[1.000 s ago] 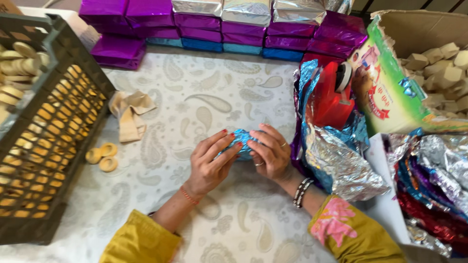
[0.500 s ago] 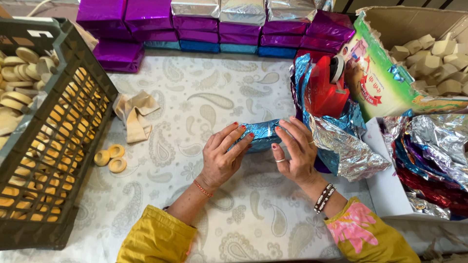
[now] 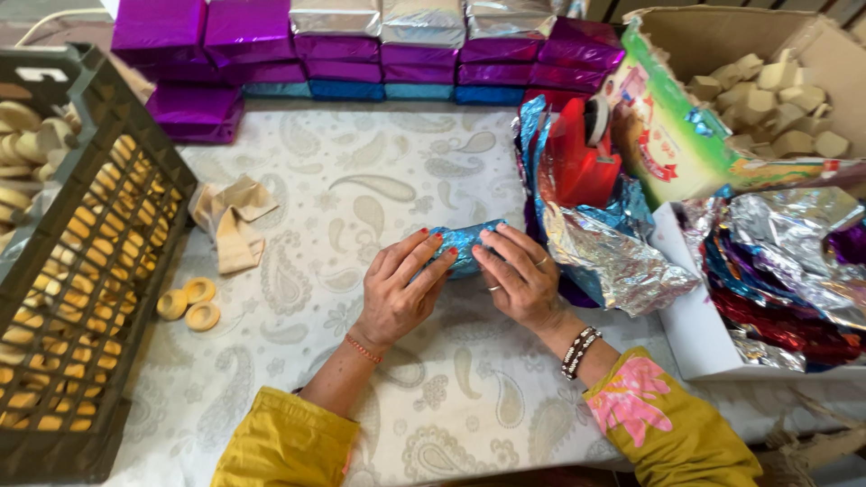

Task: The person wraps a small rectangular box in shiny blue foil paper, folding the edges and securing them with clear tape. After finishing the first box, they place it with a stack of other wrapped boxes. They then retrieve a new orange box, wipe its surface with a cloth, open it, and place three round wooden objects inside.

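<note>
A small block wrapped in shiny blue foil (image 3: 462, 242) lies on the patterned tablecloth (image 3: 361, 189) between my two hands. My left hand (image 3: 401, 287) presses its fingertips on the block's left end. My right hand (image 3: 519, 275) holds the right end, fingers folded over the foil. Both sleeves are yellow. A ring and a beaded bracelet are on my right hand and wrist.
A dark plastic crate (image 3: 77, 261) of round pale pieces stands at the left. Two loose rounds (image 3: 189, 302) and beige scraps (image 3: 233, 216) lie beside it. Purple, silver and blue wrapped blocks (image 3: 361, 50) line the back. Foil sheets (image 3: 613, 252), a red dispenser (image 3: 577, 162) and a cardboard box (image 3: 767, 99) fill the right.
My hands with the blue foil block have stayed on the cloth, and the fingers have shifted along the foil ends. The camera view has moved slightly.
</note>
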